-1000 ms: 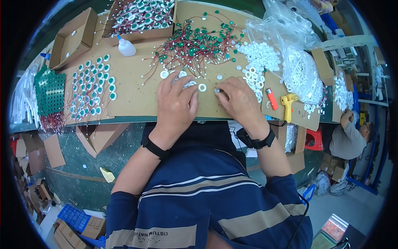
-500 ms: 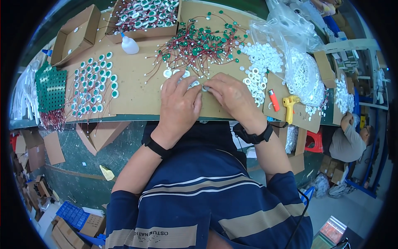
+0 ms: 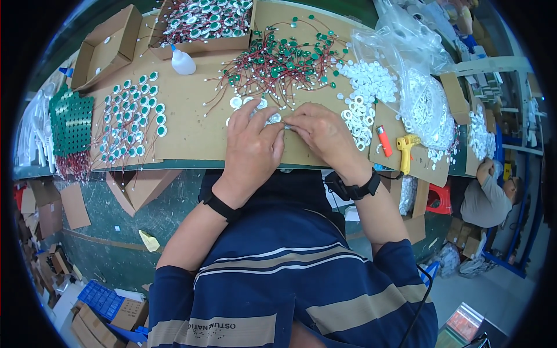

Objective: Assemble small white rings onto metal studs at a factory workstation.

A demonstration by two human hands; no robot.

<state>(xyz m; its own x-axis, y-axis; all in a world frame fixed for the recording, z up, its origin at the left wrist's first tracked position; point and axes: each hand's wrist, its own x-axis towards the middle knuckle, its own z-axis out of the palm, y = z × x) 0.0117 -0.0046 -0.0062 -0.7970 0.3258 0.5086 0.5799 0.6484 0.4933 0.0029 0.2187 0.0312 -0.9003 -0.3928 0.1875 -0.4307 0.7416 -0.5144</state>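
Note:
My right hand [image 3: 325,133] pinches a small white round piece [image 3: 287,126] between thumb and fingertips over the cardboard-topped table. The fingertips of my left hand [image 3: 250,145] meet the same piece from the other side, its fingers bent; they partly cover it. Just beyond my left fingers lie a few white discs [image 3: 275,118], some of them partly hidden by that hand. Farther up the table spreads a tangled heap of green round boards with red wires [image 3: 284,61]. Right of my right hand lies a pile of white rings [image 3: 358,119].
Rows of assembled green-and-white discs [image 3: 133,119] lie at the left, with a stack of green board panels [image 3: 71,124] beyond. A white squeeze bottle [image 3: 183,62] stands near a full cardboard box [image 3: 203,45]. A yellow glue gun [image 3: 406,152] and red lighter [image 3: 383,141] lie right.
The fingertips have closed in more over the small round piece, so less of its face shows. A white disc beside my left fingers shows more. Both hands stay in nearly the same place.

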